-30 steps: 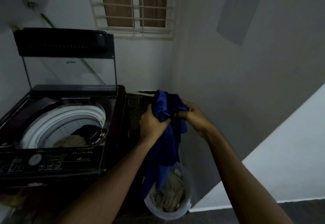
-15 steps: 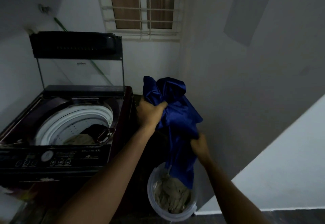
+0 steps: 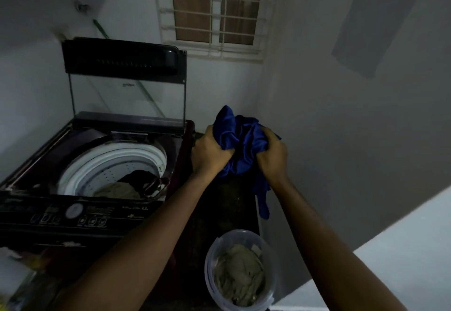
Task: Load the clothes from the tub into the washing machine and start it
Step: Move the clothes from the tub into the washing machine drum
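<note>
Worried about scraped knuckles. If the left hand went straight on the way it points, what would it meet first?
The left hand would first meet the bunched blue cloth it grips; beyond that, probably the wall under the window, depth unclear.

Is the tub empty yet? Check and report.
No: a crumpled khaki cloth lies in the tub, and the left hand and right hand grip only the blue garment.
</note>
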